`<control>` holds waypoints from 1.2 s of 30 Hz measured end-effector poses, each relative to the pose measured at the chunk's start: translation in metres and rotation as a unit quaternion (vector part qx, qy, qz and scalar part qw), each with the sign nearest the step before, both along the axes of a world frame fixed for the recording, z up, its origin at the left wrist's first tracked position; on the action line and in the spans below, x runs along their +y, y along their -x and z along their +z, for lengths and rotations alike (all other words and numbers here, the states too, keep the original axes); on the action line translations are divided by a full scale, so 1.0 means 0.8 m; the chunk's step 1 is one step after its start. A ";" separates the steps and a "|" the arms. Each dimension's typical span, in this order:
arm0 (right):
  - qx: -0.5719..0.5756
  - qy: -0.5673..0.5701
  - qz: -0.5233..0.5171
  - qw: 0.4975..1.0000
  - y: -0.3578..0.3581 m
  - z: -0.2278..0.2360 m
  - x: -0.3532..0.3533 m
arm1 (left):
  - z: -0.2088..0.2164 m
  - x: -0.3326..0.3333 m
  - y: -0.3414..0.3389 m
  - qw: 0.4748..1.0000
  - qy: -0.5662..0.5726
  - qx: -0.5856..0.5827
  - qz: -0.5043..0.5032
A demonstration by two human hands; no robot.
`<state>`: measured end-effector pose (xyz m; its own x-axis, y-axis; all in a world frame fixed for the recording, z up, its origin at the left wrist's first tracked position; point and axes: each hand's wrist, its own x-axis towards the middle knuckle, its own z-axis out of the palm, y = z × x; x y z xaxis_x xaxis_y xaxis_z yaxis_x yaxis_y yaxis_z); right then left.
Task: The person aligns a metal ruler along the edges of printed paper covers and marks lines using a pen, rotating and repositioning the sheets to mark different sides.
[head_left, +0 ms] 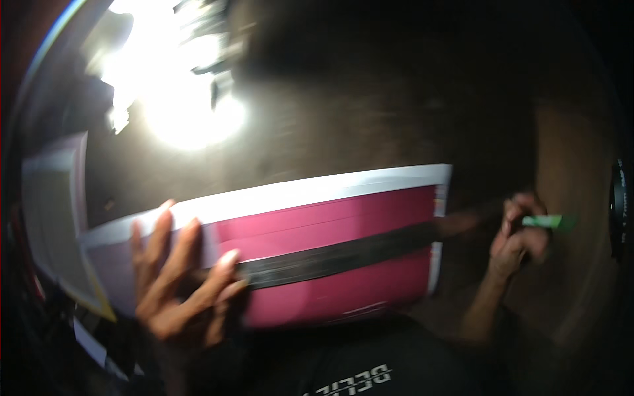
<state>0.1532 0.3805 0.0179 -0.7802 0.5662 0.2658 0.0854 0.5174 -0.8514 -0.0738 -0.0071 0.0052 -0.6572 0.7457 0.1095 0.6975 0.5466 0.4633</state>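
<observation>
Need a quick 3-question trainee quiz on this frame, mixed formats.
1. True or false: the left hand lies spread on the magenta sheet.
2. What crosses the sheet lengthwise? A) dark ruler B) yellow rope C) white tube
3. What colour is the tool in the right hand?

Key
1. True; the fingers press flat at its left end.
2. A, the dark ruler.
3. Green, the small tool, closed in the fist.

I see one flat magenta package point(330, 251) with a white border along its top edge, lying across the centre of my view, with a dark band running along its length. At nine o'clock stands a pale sheet or carton point(56, 218), too blurred to tell which.
</observation>
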 end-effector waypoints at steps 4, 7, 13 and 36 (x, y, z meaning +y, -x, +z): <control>0.097 0.226 0.060 0.967 0.076 0.043 -0.036 | -0.007 -0.014 0.000 0.999 0.023 0.026 -0.021; 0.010 0.265 0.214 0.940 0.084 0.047 -0.029 | 0.003 -0.006 -0.006 0.997 0.055 0.046 -0.005; 0.006 0.383 0.204 0.901 0.099 0.030 -0.051 | 0.000 -0.007 0.000 0.992 0.095 0.079 -0.037; 0.033 0.184 0.325 0.927 0.104 -0.020 -0.036 | -0.008 -0.012 -0.011 0.997 0.052 0.058 0.014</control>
